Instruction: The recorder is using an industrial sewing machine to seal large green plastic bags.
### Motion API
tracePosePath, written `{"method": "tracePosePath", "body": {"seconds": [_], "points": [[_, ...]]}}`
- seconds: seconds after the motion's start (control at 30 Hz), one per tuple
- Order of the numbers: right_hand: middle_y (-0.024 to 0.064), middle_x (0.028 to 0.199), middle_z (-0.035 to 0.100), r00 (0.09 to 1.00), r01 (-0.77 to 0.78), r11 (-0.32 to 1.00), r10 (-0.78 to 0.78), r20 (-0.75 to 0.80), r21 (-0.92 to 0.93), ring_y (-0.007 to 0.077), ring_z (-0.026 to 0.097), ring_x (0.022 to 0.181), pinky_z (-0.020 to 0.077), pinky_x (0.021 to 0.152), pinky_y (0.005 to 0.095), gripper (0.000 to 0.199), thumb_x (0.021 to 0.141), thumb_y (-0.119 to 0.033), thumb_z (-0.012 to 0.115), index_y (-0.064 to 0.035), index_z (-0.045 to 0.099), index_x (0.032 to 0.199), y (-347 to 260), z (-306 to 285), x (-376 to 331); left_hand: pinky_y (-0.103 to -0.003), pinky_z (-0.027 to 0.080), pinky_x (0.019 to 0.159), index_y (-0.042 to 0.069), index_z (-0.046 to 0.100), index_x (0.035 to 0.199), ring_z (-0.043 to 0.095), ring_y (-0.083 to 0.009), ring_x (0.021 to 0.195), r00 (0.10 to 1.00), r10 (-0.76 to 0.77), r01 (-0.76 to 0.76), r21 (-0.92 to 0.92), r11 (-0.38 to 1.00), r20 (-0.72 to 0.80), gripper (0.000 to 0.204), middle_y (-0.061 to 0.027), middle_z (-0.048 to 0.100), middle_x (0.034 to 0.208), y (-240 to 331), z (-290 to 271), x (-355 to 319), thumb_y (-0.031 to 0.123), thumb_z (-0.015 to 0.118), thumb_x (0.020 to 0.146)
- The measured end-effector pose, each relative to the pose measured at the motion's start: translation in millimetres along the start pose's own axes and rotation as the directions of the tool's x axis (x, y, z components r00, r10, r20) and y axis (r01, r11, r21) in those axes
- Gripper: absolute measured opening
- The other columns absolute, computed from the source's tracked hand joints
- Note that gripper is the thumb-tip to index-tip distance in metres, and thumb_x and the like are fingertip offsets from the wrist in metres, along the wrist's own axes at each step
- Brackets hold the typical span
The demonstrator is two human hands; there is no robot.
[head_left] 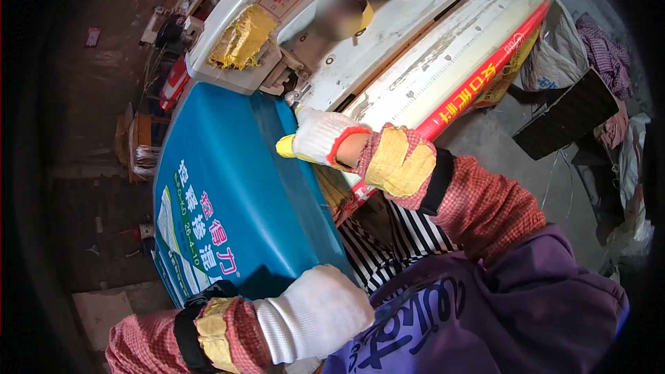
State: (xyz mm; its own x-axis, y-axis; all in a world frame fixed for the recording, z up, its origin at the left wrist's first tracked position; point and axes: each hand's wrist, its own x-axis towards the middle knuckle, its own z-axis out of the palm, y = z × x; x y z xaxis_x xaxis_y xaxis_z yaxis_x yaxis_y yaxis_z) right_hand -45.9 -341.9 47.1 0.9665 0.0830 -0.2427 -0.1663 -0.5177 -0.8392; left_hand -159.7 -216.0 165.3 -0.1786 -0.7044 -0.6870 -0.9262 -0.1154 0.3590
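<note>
A large teal woven-plastic sack (235, 166) with printed lettering lies flat, its far end under the head of a sewing machine (232, 62). On the sack's right edge, close below the needle area, is my right hand (322, 137) in a white knitted glove with yellow fingertips. Its fingers are closed on that edge, partly hidden. At the sack's near right corner my left hand (318, 315), also white-gloved, is curled like a fist over the edge. Its fingertips are out of sight underneath. Both forearms wear red checked sleeves with yellow patches and black bands.
A worn white table (415, 73) with a ruler strip runs to the right of the machine, red-and-yellow printed sheeting (478, 83) along its front edge. A dark flat panel (566, 114) and crumpled sacks (557, 45) lie at right. Bundled material (143, 142) stands at left.
</note>
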Motion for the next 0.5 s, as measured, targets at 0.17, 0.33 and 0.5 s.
{"method": "tracePosePath", "body": {"seconds": [0.17, 0.33, 0.5], "points": [[0.0230, 0.094, 0.068, 0.962, 0.273, 0.842, -0.225, 0.156, -0.466, 0.0358, 0.068, 0.083, 0.0543, 0.073, 0.0413, 0.047, 0.081, -0.026, 0.063, 0.0081, 0.057, 0.112, -8, 16, -2, -0.039, 0.049, 0.059, 0.015, 0.061, 0.066, 0.064, -0.0256, 0.067, 0.998, 0.053, -0.054, 0.029, 0.998, 0.043, 0.010, -0.0042, 0.059, 0.067, -5, 5, 12, 0.024, 0.064, 0.069], [0.0118, 0.078, 0.069, 0.964, 0.151, 0.729, -0.259, -0.065, -0.668, 0.0282, 0.068, 0.072, 0.0548, 0.060, 0.0411, 0.020, 0.080, -0.014, 0.063, 0.0011, 0.069, 0.093, 4, 58, -1, -0.039, 0.048, 0.058, 0.015, 0.062, 0.066, 0.063, -0.0256, 0.067, 0.998, 0.047, -0.050, 0.075, 0.996, 0.038, 0.011, -0.0040, 0.059, 0.067, -3, 1, 18, 0.025, 0.063, 0.070], [0.0098, 0.073, 0.067, 0.916, 0.179, 0.676, -0.379, -0.129, -0.715, 0.0266, 0.066, 0.068, 0.0536, 0.058, 0.0402, 0.020, 0.076, -0.015, 0.064, -0.0006, 0.070, 0.090, 17, 74, 18, -0.040, 0.048, 0.058, 0.015, 0.064, 0.066, 0.063, -0.0267, 0.064, 0.998, 0.031, -0.039, 0.171, 0.985, 0.046, 0.017, -0.0057, 0.060, 0.065, -20, -27, 21, 0.029, 0.060, 0.074]]}}
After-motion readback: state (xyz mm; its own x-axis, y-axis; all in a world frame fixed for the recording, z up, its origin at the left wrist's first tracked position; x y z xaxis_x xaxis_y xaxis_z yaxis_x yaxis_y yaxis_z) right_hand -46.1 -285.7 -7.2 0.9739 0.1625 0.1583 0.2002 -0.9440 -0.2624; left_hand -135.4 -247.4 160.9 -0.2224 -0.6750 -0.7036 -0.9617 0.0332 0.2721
